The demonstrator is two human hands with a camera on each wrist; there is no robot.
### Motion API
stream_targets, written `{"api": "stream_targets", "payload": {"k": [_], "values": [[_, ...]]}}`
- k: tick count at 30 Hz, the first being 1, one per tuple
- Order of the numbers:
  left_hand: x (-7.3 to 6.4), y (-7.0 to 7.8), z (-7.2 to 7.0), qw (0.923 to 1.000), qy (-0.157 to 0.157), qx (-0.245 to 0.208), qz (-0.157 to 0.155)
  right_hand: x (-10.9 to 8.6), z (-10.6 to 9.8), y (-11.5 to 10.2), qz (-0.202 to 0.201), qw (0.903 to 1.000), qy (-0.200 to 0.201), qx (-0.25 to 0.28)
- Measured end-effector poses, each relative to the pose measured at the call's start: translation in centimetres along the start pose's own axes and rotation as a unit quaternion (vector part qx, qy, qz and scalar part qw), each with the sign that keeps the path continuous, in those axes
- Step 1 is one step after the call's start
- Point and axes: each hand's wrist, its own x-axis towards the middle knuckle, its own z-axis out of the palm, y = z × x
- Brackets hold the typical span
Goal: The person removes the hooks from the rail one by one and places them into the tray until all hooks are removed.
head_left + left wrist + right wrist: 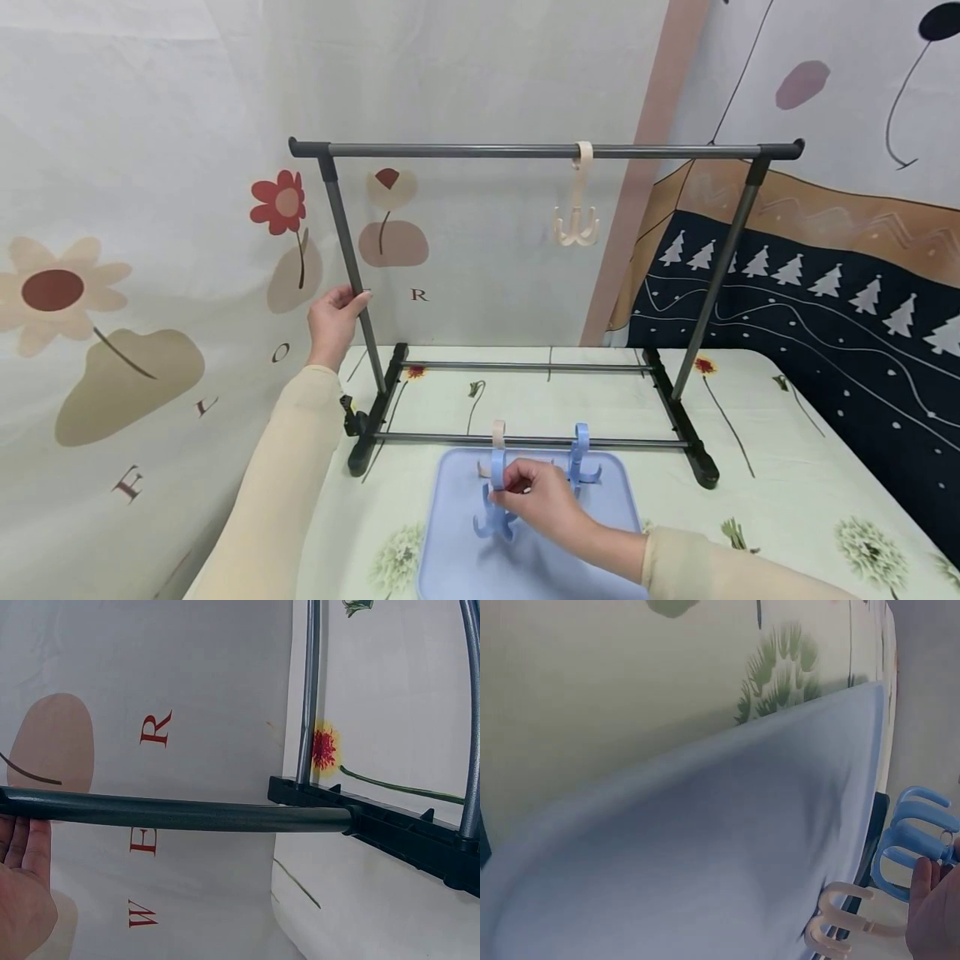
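Left fingers (pixel 340 295) hold a post (pixel 349 250), right fingers (pixel 525 467) pinch a blue hook (pixel 498 473); only the head view shows the top rail (pixel 465 151).

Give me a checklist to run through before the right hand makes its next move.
1. Hook held: ok. The right hand pinches a blue hook.
2. Rack steadied: ok. The left hand holds the left post.
3. Room on the top bar: ok. One beige hook hangs there, right of the middle.
4. Blue hook hung: not ok. It is well below the bar, over the tray in the head view.
5. Post joints tight: cannot tell. The pictures show them in place, not how firmly they grip.
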Motion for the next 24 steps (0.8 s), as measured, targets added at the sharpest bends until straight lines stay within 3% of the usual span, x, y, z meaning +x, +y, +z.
{"api": "stream_targets", "payload": {"k": [24], "values": [[0.4,-0.4,0.0,1.0000,-0.003,-0.008,-0.001,-0.1,1.2,2.2,-0.020,0.9990,-0.033,-0.025]]}}
